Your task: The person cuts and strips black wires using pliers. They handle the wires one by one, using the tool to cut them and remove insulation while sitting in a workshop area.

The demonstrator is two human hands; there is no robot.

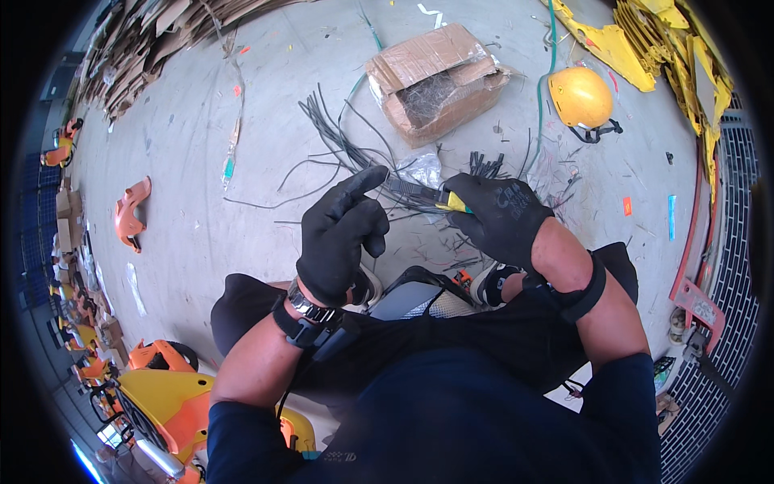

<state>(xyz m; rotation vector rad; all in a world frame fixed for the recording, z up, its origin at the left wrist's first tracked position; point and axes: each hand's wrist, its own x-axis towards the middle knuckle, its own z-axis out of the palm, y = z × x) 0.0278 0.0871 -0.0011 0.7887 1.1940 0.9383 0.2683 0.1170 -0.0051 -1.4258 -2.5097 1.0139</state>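
Observation:
My right hand (pixel 502 212), in a black work glove, is closed around a hand tool with a yellow grip (pixel 453 203) and a black ribbed part (pixel 414 189) pointing left; its exact kind is unclear. Close to that tool's left end is my left hand (pixel 344 233), also gloved. Its index finger is stretched out and the others are curled, with their undersides hidden. Beneath and beyond both hands, a bundle of dark cables (pixel 338 136) fans out on the concrete floor. Short cut cable pieces (pixel 485 164) lie in a pile beyond my right hand.
Ahead stands a torn cardboard box (pixel 447 112) holding fine wire-like material. A yellow helmet (pixel 580 97) and yellow plastic panels (pixel 659 48) are at right. Flattened cardboard (pixel 163 42) is stacked far left. An orange plastic part (pixel 131 213) and a yellow-orange vehicle body (pixel 169 399) sit at left.

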